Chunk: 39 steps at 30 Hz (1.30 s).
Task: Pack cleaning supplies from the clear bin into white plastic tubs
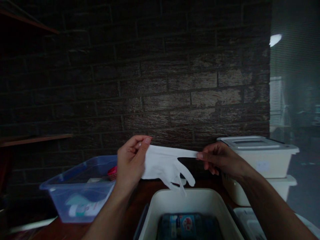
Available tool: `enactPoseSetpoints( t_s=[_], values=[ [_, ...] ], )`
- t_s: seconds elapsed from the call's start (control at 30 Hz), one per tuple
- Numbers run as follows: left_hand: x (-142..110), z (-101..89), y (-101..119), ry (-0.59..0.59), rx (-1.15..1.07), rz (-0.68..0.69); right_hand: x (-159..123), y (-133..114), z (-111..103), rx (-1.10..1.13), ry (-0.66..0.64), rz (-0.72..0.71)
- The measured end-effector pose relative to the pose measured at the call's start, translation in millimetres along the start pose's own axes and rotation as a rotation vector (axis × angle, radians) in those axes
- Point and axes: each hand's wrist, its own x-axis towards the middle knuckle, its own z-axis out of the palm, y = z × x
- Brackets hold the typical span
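Observation:
A white glove (162, 163) is stretched sideways between my two hands, its loose fingers hanging down. My left hand (132, 156) pinches the cuff end, thumb on top. With thumb and fingertips, my right hand (217, 158) grips the tip of one glove finger and pulls it out straight. Below the glove stands an open cream bin (187, 195). Inside the bin lies a dark package (187, 226) with a blue label, only partly in view.
To the left is a translucent blue tub (62, 190) with a white bottle (86, 208) and a pink basket (112, 173) in it. Lidded cream boxes (270, 163) are stacked on the right. A dark brick wall (160, 83) rises behind. Shelf edges (37, 140) jut in at left.

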Motion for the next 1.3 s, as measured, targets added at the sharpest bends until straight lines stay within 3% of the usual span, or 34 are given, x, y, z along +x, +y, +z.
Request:
enactPoseSetpoints(
  t_s=[0.1,0.27,0.33,0.47,0.6,0.67,0.8,0.9,1.07,1.3],
  values=[
    [-2.8,3.4,2.4,-0.158,0.057,-0.082,3.1,3.8,0.2,0.010,0.019,-0.038],
    [-12.1,3.6,7.1,-0.578,0.150,-0.396,8.0,6.6,7.1,0.027,-0.010,-0.149],
    [-15.4,-0.3,6.6,-0.620,0.120,-0.478,9.3,7.4,12.1,0.075,-0.039,-0.149],
    [-18.6,-3.9,3.9,-0.469,0.015,-0.548,10.0,11.2,25.7,0.275,-0.202,-0.050],
    [-17.5,2.0,4.2,-0.566,-0.154,-0.591,10.3,14.3,36.6,0.323,-0.539,0.073],
    [-16.8,4.5,4.4,-0.583,-0.220,-0.603,10.8,14.6,38.6,0.269,-0.622,0.103],
    [-16.8,5.3,3.3,-0.419,-0.222,-0.617,10.8,14.8,37.6,0.176,-0.582,0.088],
    [-16.0,5.5,2.6,-0.379,-0.225,-0.601,10.0,16.0,34.9,0.168,-0.535,0.091],
    [-8.8,6.0,4.6,-0.212,-0.196,-0.512,6.7,16.3,23.1,0.191,-0.433,0.098],
    [-6.8,5.2,9.5,-0.145,-0.211,-0.489,4.4,11.5,4.2,0.111,-0.231,0.020]
  ],
)
